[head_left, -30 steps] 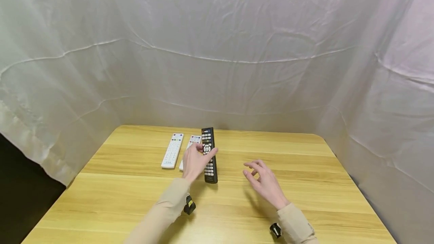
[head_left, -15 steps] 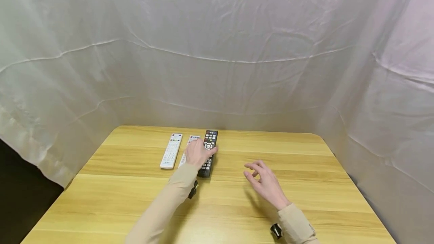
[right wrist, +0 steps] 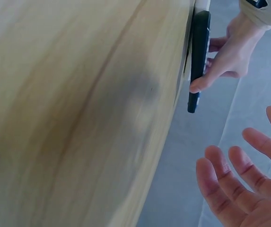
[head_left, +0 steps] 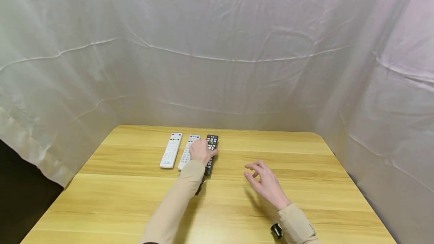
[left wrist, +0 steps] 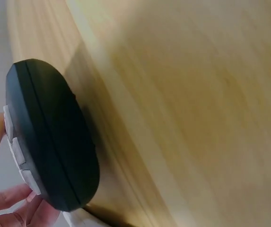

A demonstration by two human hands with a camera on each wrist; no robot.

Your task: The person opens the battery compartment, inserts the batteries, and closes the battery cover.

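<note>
My left hand [head_left: 200,151] grips a black remote control [head_left: 212,141] by its sides, thumb on the right edge and fingers at the left. The remote's dark end [left wrist: 55,137] fills the left of the left wrist view, close over the wood, with its shadow beside it. Just left of it lies a white remote control [head_left: 185,158], partly covered by the hand. A second white remote control [head_left: 171,150] lies farther left, roughly parallel. My right hand [head_left: 266,185] hovers over the table to the right, fingers loosely bent, holding nothing.
The wooden table [head_left: 135,199] has rounded far corners. A pale grey curtain [head_left: 230,86] hangs behind it and along both sides. A dark gap [head_left: 23,187] shows at the lower left. Small black cameras sit at both wrists.
My left hand has brought the black remote down beside the middle white one, tilting its far end rightward until it lines up with the white remotes. The right hand stays nearly still.
</note>
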